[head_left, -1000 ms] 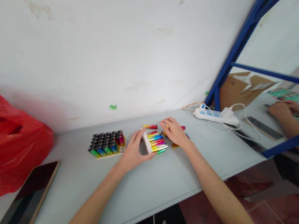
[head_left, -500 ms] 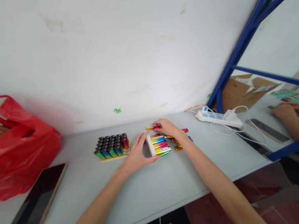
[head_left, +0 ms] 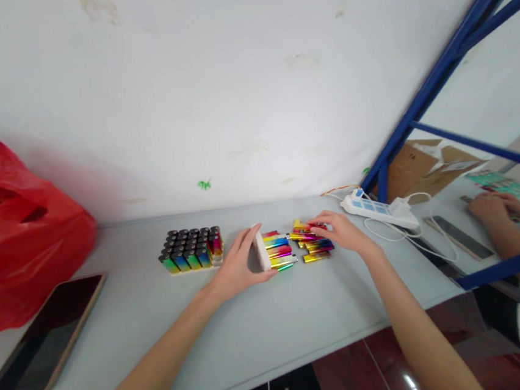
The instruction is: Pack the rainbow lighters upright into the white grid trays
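Observation:
My left hand [head_left: 235,266] grips a white tray [head_left: 262,251] tipped on its side, thumb at the near end and fingers at the far end. Several shiny metallic-coloured tubes [head_left: 278,251], like lighter casings, stick out of its right face. At a loose pile of similar tubes [head_left: 316,256], my right hand [head_left: 337,229] has its thumb and fingertips closed around a red-and-yellow one; the fingers partly hide it. To the left, rows of black-topped, rainbow-bodied lighter-like pieces [head_left: 190,251] stand upright in another white tray.
A red plastic bag [head_left: 29,235] and a dark-screened tablet or phone [head_left: 46,338] lie at the left. A white power strip [head_left: 381,211] with cables sits at the right by a blue metal frame [head_left: 417,106]. Beyond it, another person's hands [head_left: 491,206] rest near a phone.
My right hand has moved right, from the far end of the held tray to the loose pile. The tube it held at the tray has left that spot. My left hand keeps its grip.

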Available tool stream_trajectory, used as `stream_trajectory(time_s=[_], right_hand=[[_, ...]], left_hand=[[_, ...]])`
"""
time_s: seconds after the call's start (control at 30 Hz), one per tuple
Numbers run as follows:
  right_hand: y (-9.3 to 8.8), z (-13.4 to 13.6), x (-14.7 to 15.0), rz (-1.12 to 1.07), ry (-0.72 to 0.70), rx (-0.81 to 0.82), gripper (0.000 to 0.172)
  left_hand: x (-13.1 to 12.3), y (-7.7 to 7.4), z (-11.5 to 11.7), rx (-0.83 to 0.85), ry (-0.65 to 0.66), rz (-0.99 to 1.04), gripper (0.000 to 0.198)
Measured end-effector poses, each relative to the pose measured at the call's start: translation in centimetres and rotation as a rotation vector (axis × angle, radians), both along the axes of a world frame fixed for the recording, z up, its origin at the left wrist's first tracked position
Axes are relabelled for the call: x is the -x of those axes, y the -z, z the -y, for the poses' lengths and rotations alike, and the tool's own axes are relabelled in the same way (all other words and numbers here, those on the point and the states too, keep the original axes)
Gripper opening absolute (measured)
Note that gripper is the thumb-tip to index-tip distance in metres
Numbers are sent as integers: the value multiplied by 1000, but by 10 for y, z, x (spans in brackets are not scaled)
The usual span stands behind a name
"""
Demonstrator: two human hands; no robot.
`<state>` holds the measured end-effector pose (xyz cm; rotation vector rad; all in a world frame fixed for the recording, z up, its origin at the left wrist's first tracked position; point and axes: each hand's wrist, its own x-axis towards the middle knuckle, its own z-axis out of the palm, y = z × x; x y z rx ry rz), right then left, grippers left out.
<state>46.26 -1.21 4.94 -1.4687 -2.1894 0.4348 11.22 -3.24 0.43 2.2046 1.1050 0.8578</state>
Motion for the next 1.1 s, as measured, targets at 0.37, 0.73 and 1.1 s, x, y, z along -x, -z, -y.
stream_trajectory(time_s=[0.37,0.73,1.1], right_hand=[[10,9,4,-58,83,-43,29],[12,13,149,-25,-5,-106,40],[18,8,155,278,-23,-123,37]], left_hand=[[0,2,-2,-14,5,4,109],[4,13,-9,-15,21,67,122],[2,11,-8,-41,2,60,115]])
